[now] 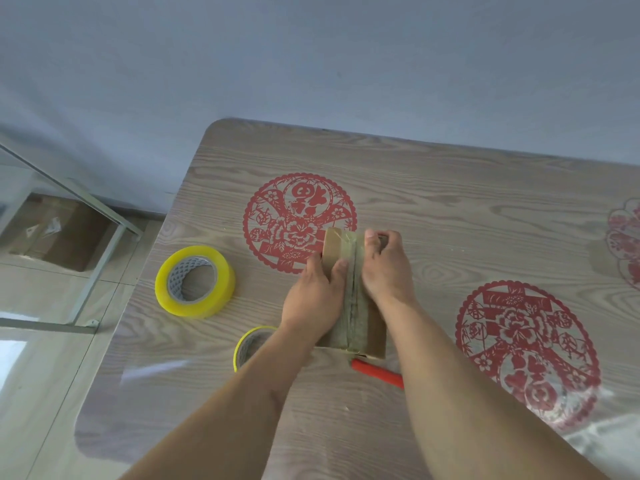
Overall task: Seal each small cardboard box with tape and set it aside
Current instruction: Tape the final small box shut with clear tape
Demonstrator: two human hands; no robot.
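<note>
While both hands grip the small brown cardboard box, tape already covers its seam. My left hand and right hand clasp its sides; I judge setting aside remains.

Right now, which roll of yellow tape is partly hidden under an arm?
The smaller roll, close beside the box. The left forearm covers part of it. The bigger roll lies farther left, in full view.

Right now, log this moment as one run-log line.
step: pressing tape along seam | left hand: gripping box | right hand: gripping box far end | tape roll: left, idle | red cutter: behind box, untouched
</note>
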